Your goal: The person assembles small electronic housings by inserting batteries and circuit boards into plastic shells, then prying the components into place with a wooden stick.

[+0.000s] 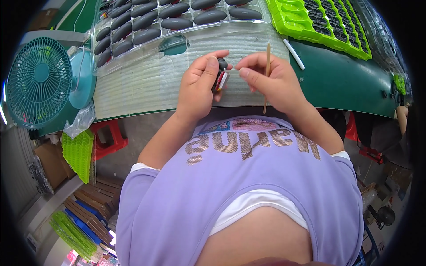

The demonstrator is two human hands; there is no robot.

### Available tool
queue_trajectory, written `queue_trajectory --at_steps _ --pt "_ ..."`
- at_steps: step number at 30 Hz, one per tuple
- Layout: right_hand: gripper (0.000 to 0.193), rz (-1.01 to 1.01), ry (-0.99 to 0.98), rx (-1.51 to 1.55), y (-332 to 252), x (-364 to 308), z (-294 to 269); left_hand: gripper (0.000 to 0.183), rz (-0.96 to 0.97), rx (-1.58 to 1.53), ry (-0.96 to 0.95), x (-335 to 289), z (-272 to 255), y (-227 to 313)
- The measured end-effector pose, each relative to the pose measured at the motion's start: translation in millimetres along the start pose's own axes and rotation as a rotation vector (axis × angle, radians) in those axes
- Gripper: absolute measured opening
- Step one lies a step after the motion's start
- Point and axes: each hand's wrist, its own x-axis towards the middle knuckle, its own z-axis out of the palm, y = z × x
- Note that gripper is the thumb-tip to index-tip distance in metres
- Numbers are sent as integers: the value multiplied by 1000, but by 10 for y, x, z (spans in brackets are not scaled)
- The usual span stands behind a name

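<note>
In my left hand [198,86] is a small black device [222,64], gripped between thumb and fingers. A silvery block [223,81] with a bit of red beside it shows on its side facing my right hand. My right hand [279,84] is level with it, a short gap away. Its thumb and index finger come close together at the tips; whether something tiny sits between them I cannot make out. A thin wooden stick [268,57] is tucked upright in the same hand, jutting out above and below the fingers.
Clear trays of dark oval shells [176,23] stand at the back on a foam-covered green table [328,84]. To the right are a bright green tray [290,20] of black parts and a white pen [293,54]. A teal fan [42,73] stands at the left.
</note>
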Motion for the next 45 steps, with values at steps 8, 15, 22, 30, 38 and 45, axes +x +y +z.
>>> queue_trajectory --at_steps 8,15,22,30,38,45 --pt "25 -194 -87 -200 21 -94 76 61 227 66 39 27 80 -77" --pt "28 -263 -92 -317 34 -111 101 65 308 203 70 31 72 -118" --pt "30 -214 -95 -287 35 -115 115 57 502 372 104 77 39 -172" --pt "32 -172 -76 -288 25 -113 139 56 543 405 99 94 47 -182" --pt "34 -157 -20 -372 -24 -137 229 57 565 452 172 98 92 -199" --pt "29 -92 -35 -332 -29 -96 192 57 606 498 170 111 97 -220"
